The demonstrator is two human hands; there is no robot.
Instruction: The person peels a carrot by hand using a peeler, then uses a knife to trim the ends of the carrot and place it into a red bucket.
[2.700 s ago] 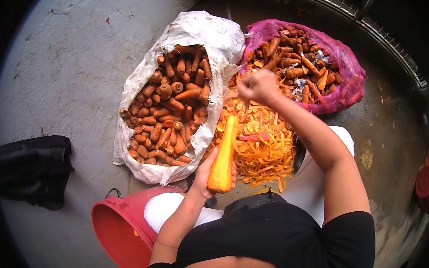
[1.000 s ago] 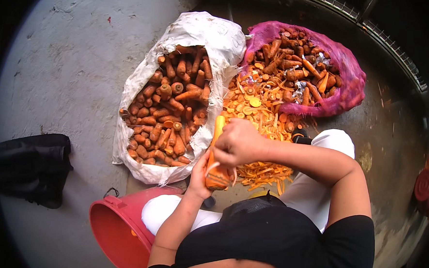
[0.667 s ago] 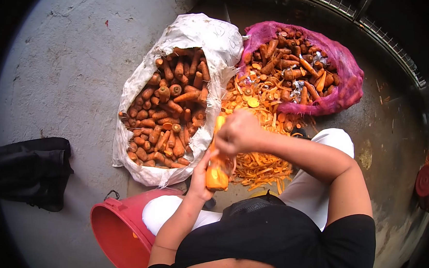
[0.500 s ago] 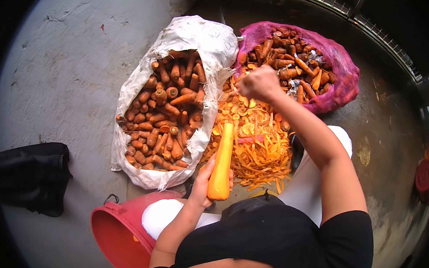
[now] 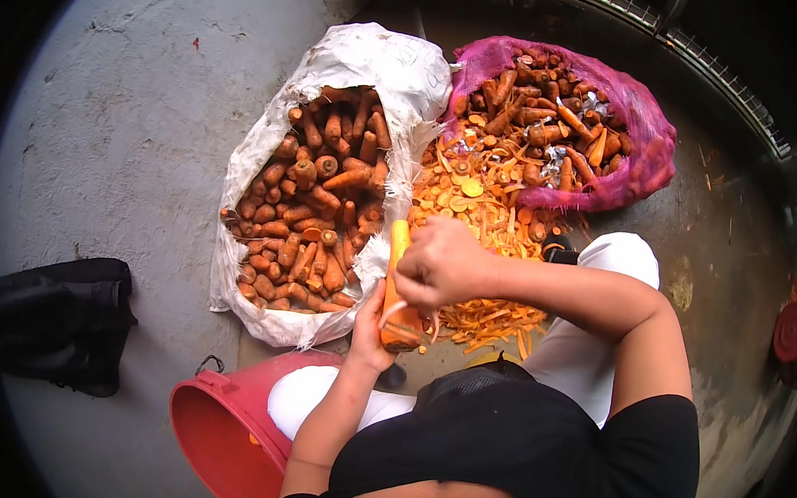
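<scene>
My left hand (image 5: pixel 371 338) is wrapped around the thick lower end of a carrot (image 5: pixel 400 240), which stands nearly upright in front of me. Its upper part is smooth and bright orange, while the bottom end looks darker and rough. My right hand (image 5: pixel 443 263) is closed over the carrot's middle, gripping a peeler (image 5: pixel 432 325); only its pale curved frame shows below the fingers, against the carrot. Under and beyond both hands lies a heap of carrot peelings (image 5: pixel 489 319) with cut carrot ends among them.
A white sack (image 5: pixel 268 156) full of unpeeled carrots lies open at left. Beyond the peelings is a pink mesh sack (image 5: pixel 643 145) of carrots. A red bucket (image 5: pixel 226 438) lies tipped by my left leg. Black cloth (image 5: pixel 61 321) rests on the floor at far left.
My right hand has come down and toward me from over the peelings onto the carrot. In my left hand, the carrot's lower end now shows a darker, rough surface.
</scene>
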